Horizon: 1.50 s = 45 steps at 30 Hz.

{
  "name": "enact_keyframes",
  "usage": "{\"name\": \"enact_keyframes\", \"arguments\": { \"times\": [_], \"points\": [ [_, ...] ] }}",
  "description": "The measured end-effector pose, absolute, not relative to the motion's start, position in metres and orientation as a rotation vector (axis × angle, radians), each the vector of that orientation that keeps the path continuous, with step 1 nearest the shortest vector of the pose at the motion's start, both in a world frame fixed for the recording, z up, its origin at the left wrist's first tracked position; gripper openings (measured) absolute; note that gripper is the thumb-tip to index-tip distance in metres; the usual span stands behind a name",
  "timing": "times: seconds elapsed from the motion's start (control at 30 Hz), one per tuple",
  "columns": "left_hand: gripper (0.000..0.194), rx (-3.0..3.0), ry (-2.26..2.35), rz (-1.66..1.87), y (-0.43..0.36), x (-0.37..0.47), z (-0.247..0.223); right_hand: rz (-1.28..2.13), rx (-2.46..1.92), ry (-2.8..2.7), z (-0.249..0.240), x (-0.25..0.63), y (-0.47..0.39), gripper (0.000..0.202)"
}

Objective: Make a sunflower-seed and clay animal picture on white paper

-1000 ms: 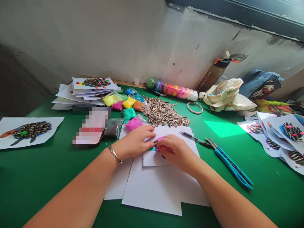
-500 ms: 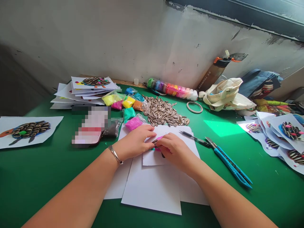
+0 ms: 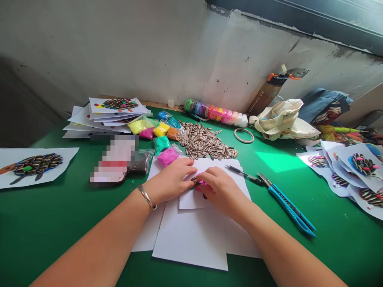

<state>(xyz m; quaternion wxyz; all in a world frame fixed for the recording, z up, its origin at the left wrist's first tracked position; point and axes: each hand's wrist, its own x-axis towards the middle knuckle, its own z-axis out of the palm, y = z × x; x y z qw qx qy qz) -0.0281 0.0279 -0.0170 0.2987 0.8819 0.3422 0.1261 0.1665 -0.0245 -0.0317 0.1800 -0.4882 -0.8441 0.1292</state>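
My left hand (image 3: 175,179), with fingers stretched out, lies on a small white card (image 3: 187,202). Its thumb tip meets the end of a striped sunflower seed (image 3: 196,181) set at a patch of pink clay (image 3: 205,184). Over the same patch is my right hand (image 3: 223,189), fingers bent and slightly apart, the index fingertip touching the seed. Pink clay shows in the gap between that index finger and thumb. A bit of teal clay and a dark seed show beside the fingers; my right hand hides the rest.
White sheets (image 3: 191,243) lie under the card. Beyond are loose sunflower seeds (image 3: 206,139) and bagged clay (image 3: 167,156). On the right are a pen (image 3: 243,174), blue utility knife (image 3: 287,205) and tape ring (image 3: 243,135). Seed pictures (image 3: 38,165) lie left; a phone (image 3: 115,159) sits nearer.
My right fingers have parted slightly, showing more pink clay between index finger and thumb. My left hand stays almost in place. The view has shifted very slightly.
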Motion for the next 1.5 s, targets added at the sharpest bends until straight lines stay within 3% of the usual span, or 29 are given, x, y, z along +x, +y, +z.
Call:
{"name": "enact_keyframes", "arguments": {
  "times": [0.87,1.03,1.33,1.5],
  "points": [
    [0.009,2.33,0.901,0.366,0.027,-0.028,-0.017,0.361,-1.428,-2.281,-0.036,0.178,-0.016,0.021],
    [0.01,2.314,0.874,0.331,0.029,-0.03,-0.016,0.084,-1.669,-1.98,-0.034,0.21,0.004,0.019],
    [0.03,2.319,0.871,0.335,0.03,-0.029,-0.011,-0.179,-1.743,-2.169,-0.048,0.212,0.027,0.024],
    [0.032,2.34,0.881,0.317,0.03,-0.028,-0.01,-0.302,-1.806,-2.192,-0.055,0.214,0.031,0.024]
  ]
}}
